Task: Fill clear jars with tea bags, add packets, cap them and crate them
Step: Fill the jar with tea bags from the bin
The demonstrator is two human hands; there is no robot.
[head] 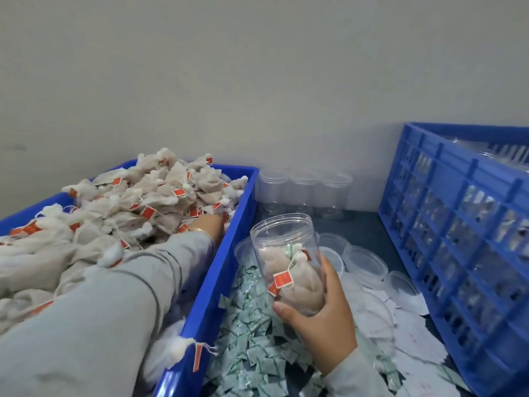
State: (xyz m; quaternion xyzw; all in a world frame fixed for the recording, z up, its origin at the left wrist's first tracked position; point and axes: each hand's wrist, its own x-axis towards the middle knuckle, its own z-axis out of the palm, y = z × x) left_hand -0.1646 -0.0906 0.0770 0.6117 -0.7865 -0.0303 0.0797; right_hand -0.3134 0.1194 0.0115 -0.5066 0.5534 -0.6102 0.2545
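Note:
My right hand (320, 319) grips a clear jar (286, 253) near its base and holds it tilted over the table. Inside the jar lie a few tea bags with red tags and a green-printed packet. My left hand (209, 226) reaches into the heap of beige tea bags (128, 207) in the blue tray (217, 282); its fingers are buried among the bags, so I cannot see what they hold. A pile of small green-and-white packets (252, 339) lies right of the tray. Clear lids (363, 262) lie beyond the jar.
Three empty clear jars (303, 193) stand against the wall behind. A tall blue slatted crate (458, 239) with capped jars inside stands at the right. White paper sheets (409, 333) cover the table in front of it. One tea bag (183, 349) hangs over the tray's near rim.

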